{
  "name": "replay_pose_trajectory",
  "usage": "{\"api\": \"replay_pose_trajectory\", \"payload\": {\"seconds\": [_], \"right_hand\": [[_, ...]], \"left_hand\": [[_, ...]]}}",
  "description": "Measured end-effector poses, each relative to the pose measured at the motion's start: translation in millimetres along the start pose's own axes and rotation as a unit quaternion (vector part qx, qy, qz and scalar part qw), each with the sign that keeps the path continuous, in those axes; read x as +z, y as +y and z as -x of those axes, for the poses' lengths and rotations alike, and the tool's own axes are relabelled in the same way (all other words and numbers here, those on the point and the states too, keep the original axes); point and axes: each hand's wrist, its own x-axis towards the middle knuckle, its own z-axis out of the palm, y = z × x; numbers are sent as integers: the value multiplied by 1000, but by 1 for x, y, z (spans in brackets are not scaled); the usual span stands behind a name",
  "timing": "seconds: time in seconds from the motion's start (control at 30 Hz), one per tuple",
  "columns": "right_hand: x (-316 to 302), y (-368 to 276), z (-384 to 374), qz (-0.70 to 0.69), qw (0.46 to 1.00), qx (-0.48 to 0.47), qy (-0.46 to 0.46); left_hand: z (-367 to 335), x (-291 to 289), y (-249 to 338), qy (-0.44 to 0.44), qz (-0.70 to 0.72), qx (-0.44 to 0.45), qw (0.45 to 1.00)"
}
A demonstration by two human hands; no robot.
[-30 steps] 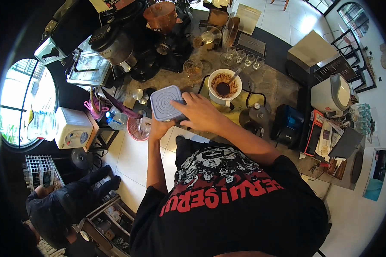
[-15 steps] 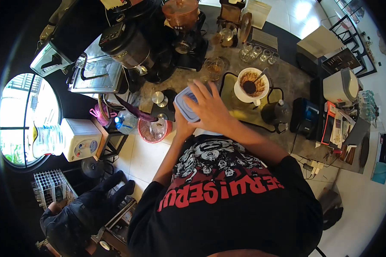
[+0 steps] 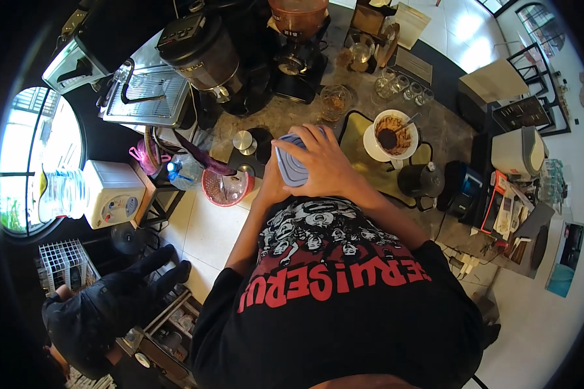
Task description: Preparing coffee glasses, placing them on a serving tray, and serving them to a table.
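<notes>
Close in front of my chest, both hands hold a squarish container with a blue-grey lid (image 3: 293,170), tilted so its lid faces up. My left hand (image 3: 272,183) is closed around its lower left side, mostly hidden behind it. Across the right and far edges of the lid curl the fingers of my right hand (image 3: 326,163). The container's body and contents are hidden. Just beyond, on the counter, stand a white coffee dripper (image 3: 391,136) with dark grounds and a spoon inside, a black kettle (image 3: 422,180) and a glass (image 3: 335,104) with brown residue.
Coffee grinders (image 3: 207,61) and an espresso machine (image 3: 146,97) line the far left. A red basket bin (image 3: 228,188) stands on the floor left of my arm. Small glasses (image 3: 402,85) sit at the back. Another person (image 3: 104,311) bends at the lower left.
My right hand's raised, spread fingers have come down and wrapped around the lid's edge. The container has tilted slightly, and the whole view has shifted a little.
</notes>
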Motion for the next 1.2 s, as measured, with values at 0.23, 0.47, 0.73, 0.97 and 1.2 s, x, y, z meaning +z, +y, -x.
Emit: {"api": "replay_pose_trajectory", "payload": {"seconds": [0.23,0.47,0.73,0.97,1.2], "right_hand": [[-8,5,1,-51,999,-5,-7],[-5,5,1,-43,999,-22,0],[-4,1,-2,-12,998,-55,-15],[-10,0,0,-68,997,-27,-17],[-11,4,4,-99,995,-14,-4]], "left_hand": [[6,2,11,19,2,-13,1000],[4,5,9,8,-30,5,1000],[7,3,-14,-48,57,-28,997],[10,9,-16,-13,39,15,999],[5,13,-11,-6,27,28,999]]}}
